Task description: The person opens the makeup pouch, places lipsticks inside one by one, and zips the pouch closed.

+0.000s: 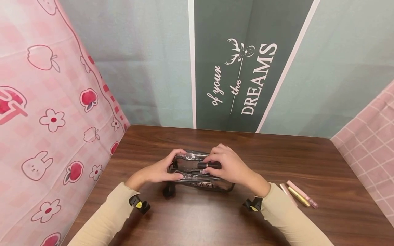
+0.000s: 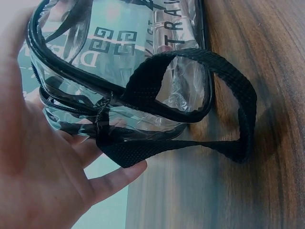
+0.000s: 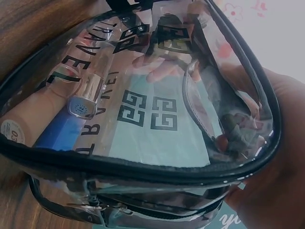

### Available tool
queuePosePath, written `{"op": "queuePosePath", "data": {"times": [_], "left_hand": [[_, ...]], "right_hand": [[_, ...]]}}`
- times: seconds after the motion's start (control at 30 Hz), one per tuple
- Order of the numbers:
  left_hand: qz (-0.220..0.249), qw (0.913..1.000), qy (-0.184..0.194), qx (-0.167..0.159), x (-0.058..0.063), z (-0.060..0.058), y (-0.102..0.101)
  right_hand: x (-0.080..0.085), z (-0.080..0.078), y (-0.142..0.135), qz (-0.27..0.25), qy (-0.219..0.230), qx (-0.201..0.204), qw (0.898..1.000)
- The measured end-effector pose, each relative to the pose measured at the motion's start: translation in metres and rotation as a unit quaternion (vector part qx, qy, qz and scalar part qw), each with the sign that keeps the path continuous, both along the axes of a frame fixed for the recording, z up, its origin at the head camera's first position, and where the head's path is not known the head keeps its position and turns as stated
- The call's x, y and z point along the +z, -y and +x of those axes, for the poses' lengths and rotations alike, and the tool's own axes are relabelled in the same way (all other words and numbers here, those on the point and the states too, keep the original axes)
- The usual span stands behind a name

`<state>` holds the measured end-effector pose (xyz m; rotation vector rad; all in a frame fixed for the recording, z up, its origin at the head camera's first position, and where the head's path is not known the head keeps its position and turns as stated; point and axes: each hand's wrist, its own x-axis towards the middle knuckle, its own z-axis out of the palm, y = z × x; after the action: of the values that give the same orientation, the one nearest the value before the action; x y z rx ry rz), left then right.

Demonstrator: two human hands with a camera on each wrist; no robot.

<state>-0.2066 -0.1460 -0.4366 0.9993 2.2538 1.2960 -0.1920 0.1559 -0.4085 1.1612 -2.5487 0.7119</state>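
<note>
A clear plastic toiletry bag (image 1: 197, 183) with black piping and "TRAVEL" lettering lies on the table, its top unzipped. My left hand (image 1: 163, 170) holds its left end, thumb on the near edge and fingers on the far edge. A black webbing strap (image 2: 245, 109) loops out from that end in the left wrist view. Over the opening, my right hand (image 1: 229, 165) pinches a black lipstick tube (image 1: 212, 165) with a thin light ring, lying nearly level. Through the plastic, the right wrist view shows a beige tube (image 3: 35, 117) and a clear-capped tube (image 3: 86, 98) inside.
To the right, beside my right sleeve, lie a pink tube (image 1: 297, 189), a gold tube (image 1: 298, 196) and a pale slim tube (image 1: 287, 194). The brown wooden table (image 1: 154, 136) ends at hanging cloths behind and at both sides.
</note>
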Motion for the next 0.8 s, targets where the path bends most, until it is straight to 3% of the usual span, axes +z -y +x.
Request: {"op": "queuePosePath", "data": {"times": [0.8], "left_hand": [[0.003, 1.0000, 0.003, 0.002, 0.0006, 0.0001, -0.0005]], "right_hand": [[0.0021, -0.0021, -0.0017, -0.004, 0.011, 0.006, 1.000]]}}
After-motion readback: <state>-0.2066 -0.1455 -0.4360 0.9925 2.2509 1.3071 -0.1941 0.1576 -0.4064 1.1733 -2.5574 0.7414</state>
